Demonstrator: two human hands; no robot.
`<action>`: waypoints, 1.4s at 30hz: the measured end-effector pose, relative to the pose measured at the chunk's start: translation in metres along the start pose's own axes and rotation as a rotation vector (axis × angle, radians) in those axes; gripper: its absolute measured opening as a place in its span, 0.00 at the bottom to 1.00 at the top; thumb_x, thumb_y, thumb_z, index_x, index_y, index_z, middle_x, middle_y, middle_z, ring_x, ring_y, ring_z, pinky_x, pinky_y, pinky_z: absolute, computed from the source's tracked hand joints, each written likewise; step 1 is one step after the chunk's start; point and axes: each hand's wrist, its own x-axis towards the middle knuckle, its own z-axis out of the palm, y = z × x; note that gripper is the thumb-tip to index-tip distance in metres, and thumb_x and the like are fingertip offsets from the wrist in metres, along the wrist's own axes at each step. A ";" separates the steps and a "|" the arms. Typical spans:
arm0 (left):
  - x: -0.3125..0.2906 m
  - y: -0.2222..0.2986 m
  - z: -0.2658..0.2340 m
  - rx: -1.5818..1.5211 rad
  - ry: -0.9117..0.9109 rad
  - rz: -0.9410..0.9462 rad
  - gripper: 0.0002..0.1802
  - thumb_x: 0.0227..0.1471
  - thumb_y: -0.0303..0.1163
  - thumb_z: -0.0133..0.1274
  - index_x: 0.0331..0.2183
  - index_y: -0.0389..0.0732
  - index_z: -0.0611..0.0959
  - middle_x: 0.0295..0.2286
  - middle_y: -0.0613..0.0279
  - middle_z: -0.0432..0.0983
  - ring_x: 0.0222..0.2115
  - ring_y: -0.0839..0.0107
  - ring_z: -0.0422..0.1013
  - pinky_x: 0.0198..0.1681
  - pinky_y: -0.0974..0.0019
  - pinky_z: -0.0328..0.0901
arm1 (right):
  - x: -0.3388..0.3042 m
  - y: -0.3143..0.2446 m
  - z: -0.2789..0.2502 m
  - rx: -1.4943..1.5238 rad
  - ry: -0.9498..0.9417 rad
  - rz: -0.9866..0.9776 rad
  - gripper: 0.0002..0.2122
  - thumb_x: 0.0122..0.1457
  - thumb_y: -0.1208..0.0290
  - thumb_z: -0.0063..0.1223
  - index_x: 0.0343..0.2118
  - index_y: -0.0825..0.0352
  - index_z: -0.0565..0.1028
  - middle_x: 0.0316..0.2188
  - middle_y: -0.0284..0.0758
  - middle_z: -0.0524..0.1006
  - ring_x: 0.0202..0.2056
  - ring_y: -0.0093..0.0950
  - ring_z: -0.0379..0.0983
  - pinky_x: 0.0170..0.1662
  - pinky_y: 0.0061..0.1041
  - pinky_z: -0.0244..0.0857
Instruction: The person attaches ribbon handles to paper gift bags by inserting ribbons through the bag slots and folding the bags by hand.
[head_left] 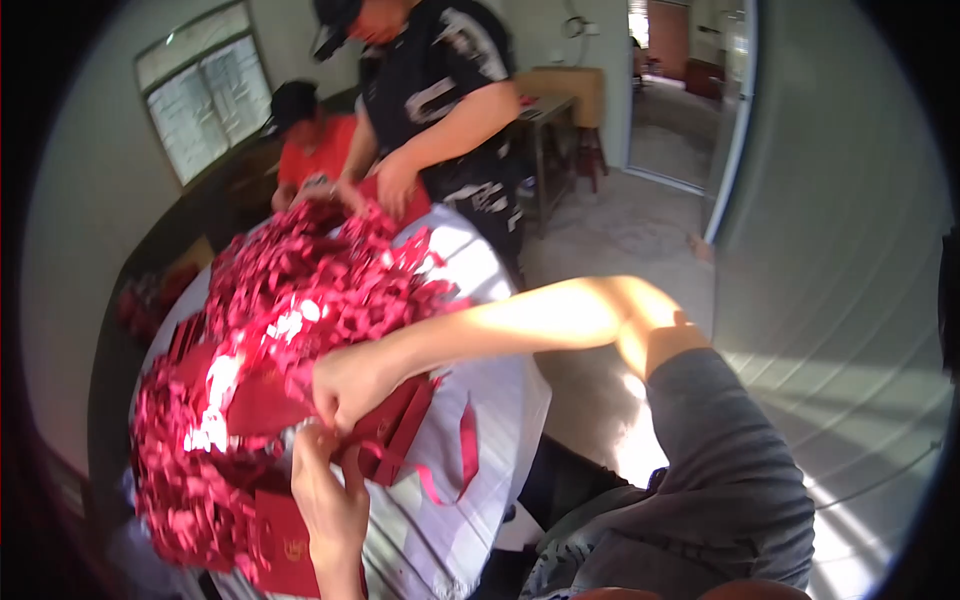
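Over a flat red piece [268, 402] on the table, my two hands come together with fingers closed. My right hand [358, 385] reaches in from the right, curled with fingertips pointing down. Just below it, my left hand [325, 490] is raised in a pinch, close to the right fingertips. What lies between the fingers is hidden and too small to make out. A red ribbon [468, 445] trails from beside my hands and loops onto the white tabletop. Stacked red boxes or bags [405, 430] lie under and beside my right wrist.
Curled red ribbons [310, 265] heap over the far and left parts of the round white table [480, 375]. A red bag [285, 540] lies at the near edge. Across the table, a standing person [430, 110] handles red material; another in red [310, 145] sits beside them.
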 end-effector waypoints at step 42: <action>0.011 -0.008 -0.004 -0.043 0.000 -0.237 0.13 0.41 0.17 0.57 0.34 0.35 0.80 0.26 0.56 0.76 0.26 0.61 0.68 0.30 0.62 0.65 | -0.005 -0.021 -0.006 -0.014 0.833 -0.114 0.07 0.54 0.71 0.58 0.31 0.70 0.75 0.24 0.35 0.75 0.24 0.22 0.71 0.26 0.23 0.63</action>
